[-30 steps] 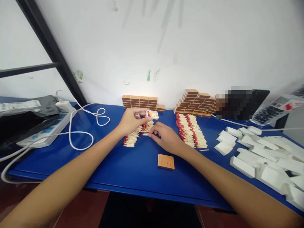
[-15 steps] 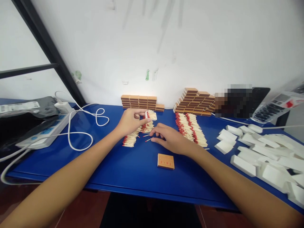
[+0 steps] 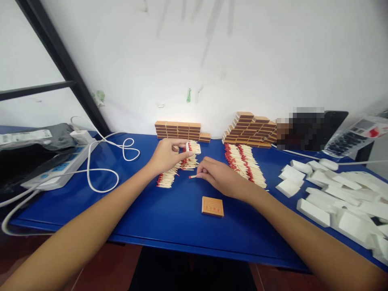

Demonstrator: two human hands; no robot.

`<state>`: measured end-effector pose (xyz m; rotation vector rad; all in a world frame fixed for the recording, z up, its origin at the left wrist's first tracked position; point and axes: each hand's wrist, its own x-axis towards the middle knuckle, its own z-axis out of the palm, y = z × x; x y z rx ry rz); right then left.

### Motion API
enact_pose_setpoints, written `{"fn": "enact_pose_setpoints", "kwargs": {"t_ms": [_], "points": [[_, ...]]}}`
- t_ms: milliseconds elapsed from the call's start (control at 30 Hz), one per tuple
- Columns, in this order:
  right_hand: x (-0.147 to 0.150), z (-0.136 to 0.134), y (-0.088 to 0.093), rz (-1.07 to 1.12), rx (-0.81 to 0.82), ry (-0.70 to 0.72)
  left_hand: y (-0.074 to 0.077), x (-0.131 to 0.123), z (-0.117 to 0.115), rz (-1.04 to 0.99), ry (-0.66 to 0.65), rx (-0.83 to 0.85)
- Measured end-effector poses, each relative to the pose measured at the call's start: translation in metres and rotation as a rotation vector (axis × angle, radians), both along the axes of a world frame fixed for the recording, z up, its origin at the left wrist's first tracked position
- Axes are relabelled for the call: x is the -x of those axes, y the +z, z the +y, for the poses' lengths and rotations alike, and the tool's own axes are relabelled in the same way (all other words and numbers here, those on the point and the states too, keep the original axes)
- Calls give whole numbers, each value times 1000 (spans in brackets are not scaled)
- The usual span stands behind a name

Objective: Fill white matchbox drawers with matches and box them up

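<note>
My left hand [image 3: 166, 155] is raised over a heap of red-tipped matches [image 3: 177, 169] on the blue table [image 3: 145, 206]. Its fingers pinch a small white matchbox tray [image 3: 193, 147] that has matches in it. My right hand [image 3: 220, 177] rests on the table just right of the heap, fingers curled, and pinches a few matches [image 3: 193, 176] whose red tips point left. A closed brown matchbox [image 3: 212, 206] lies flat in front of my right wrist.
A second spread of matches [image 3: 244, 165] lies to the right. Stacked brown matchboxes [image 3: 178, 131] and another stack [image 3: 250, 130] line the wall. Several white trays [image 3: 327, 190] cover the right side. A power strip [image 3: 57, 166] with white cables [image 3: 103, 169] sits at the left.
My right hand has drawn back slightly from the heap and picked matches off the table. My left hand has stayed almost still with the tray.
</note>
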<state>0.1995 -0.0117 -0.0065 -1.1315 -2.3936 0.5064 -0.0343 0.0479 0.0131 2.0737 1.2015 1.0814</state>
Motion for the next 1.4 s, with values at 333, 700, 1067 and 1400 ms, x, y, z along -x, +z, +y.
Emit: {"fn": "enact_pose_setpoints", "kwargs": {"t_ms": [333, 700, 1067, 1400], "points": [[-21, 13, 16, 230, -229, -263, -2, -9, -12, -11, -135, 57], [-13, 3, 14, 215, -243, -241, -4, -13, -15, -78, -159, 121], [-13, 1, 15, 241, -239, -192, -7, -14, -15, -123, -168, 149], [-14, 2, 13, 233, -250, -217, -7, -16, -18, -101, -174, 132]]}}
